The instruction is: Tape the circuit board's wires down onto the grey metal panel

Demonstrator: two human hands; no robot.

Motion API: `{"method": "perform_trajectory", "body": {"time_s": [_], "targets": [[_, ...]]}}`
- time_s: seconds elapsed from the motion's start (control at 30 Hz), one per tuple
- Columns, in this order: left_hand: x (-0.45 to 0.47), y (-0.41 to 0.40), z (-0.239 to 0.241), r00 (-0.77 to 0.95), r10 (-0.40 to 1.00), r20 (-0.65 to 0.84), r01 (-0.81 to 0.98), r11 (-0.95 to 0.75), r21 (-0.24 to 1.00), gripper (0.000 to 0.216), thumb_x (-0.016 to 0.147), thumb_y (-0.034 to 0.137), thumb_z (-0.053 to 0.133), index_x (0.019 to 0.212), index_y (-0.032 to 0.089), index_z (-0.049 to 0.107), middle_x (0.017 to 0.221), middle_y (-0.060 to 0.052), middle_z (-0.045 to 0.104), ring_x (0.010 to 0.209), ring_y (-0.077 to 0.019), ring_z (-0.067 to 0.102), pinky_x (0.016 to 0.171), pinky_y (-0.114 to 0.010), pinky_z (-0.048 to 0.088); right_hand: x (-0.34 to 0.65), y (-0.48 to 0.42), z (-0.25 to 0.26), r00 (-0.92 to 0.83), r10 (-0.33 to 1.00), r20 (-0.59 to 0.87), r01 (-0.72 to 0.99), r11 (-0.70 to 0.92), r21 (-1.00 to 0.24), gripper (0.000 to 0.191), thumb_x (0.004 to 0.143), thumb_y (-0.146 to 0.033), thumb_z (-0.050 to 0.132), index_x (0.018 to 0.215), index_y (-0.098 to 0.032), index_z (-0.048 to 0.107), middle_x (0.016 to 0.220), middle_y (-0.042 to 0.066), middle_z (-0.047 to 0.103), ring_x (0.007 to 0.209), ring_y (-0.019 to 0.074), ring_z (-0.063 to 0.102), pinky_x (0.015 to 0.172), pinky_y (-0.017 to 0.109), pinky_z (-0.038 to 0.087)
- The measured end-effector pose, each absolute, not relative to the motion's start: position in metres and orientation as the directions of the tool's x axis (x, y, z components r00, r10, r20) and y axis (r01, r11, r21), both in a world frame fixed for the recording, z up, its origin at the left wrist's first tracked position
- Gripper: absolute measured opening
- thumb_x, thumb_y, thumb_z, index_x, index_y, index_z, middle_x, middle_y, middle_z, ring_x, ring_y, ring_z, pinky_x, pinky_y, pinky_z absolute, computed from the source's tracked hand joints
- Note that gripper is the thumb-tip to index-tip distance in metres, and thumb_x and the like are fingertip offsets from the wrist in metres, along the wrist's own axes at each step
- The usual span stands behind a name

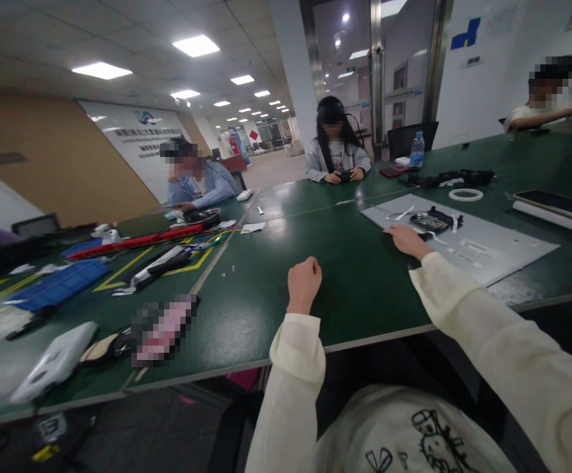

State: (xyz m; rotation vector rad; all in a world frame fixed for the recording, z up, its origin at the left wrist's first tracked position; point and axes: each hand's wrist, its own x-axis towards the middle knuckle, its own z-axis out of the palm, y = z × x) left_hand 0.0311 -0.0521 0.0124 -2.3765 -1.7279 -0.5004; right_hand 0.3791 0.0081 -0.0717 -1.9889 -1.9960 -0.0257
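Note:
My left hand (305, 284) is curled into a fist just above the green table (354, 289), near its front edge. Whether anything is inside the fist cannot be seen. To the right, my right hand (408, 240) rests at the left side of a light grey board (507, 244), its fingers stretched out and pointing left. Just beyond that hand, on the board, lies an opened black case-like device (433, 220) with small parts inside. White strips (402, 213) lie around the device, and a small dark piece shows beside my right hand.
A white ring (465, 195), a phone on a white box (556, 209), black straps (448, 178) and a water bottle (416, 150) stand farther right. Leftward are a blue tray (62, 284), a red bar (138, 242) and a white device (56, 361). Several people sit around the table.

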Motion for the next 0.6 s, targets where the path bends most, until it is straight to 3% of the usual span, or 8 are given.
{"method": "perform_trajectory", "body": {"time_s": [0.27,0.6], "targets": [[0.029,-0.057,0.016,0.28,0.91,0.306,0.925,-0.341,0.168,0.021,0.092,0.021,0.042,0.084,0.018,0.062,0.077,-0.004,0.068,0.07,-0.0148,0.064,0.064,-0.024,0.041,0.399,0.023,-0.071,0.164,0.955,0.248,0.969,-0.109,-0.223,0.048,0.092,-0.015,0.031,0.131,-0.017,0.059,0.133,0.015,0.053,0.12,0.0273,0.051,0.101,0.04,0.037],[0.03,-0.057,0.016,0.257,0.925,0.279,0.93,-0.315,0.188,0.023,0.093,0.021,0.04,0.087,0.018,0.062,0.079,-0.005,0.068,0.071,-0.0151,0.064,0.065,-0.024,0.042,0.409,0.025,-0.073,0.178,0.949,0.261,0.974,-0.132,-0.184,0.048,0.09,-0.013,0.032,0.13,-0.018,0.059,0.127,0.014,0.057,0.112,0.0261,0.055,0.097,0.039,0.04]]}}
